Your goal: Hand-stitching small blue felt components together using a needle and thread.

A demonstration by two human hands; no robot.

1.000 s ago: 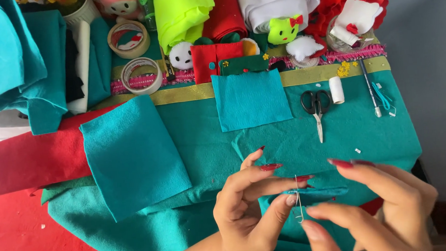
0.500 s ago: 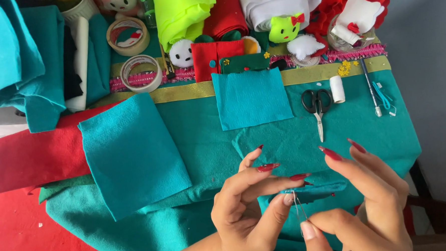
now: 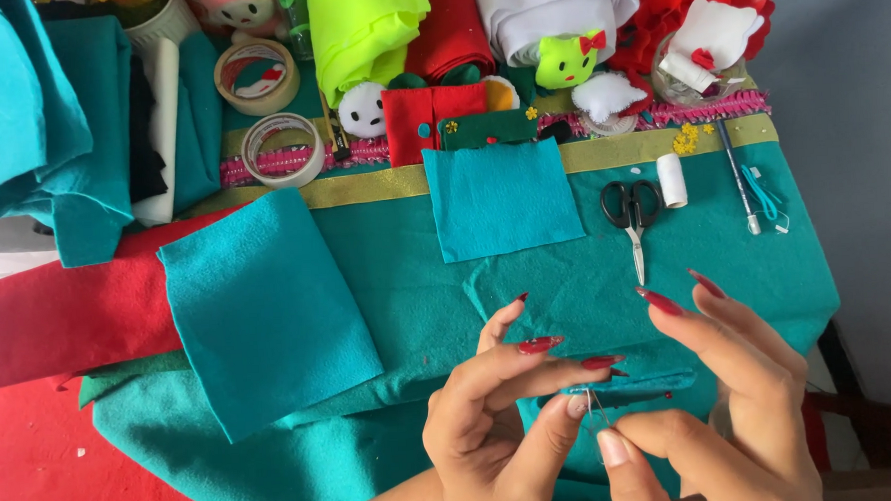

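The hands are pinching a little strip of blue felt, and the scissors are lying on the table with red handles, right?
Not quite. The scissors have black handles, not red, as the head view shows. The rest holds: they lie on the table, and the left hand and right hand pinch a little strip of blue felt.

So the surface is fully draped in teal felt, with red cloth spilling over it at 8 o'clock. A plain grey wall runs down the 3 o'clock side. Soft, even daylight everywhere, hardly any shadows.
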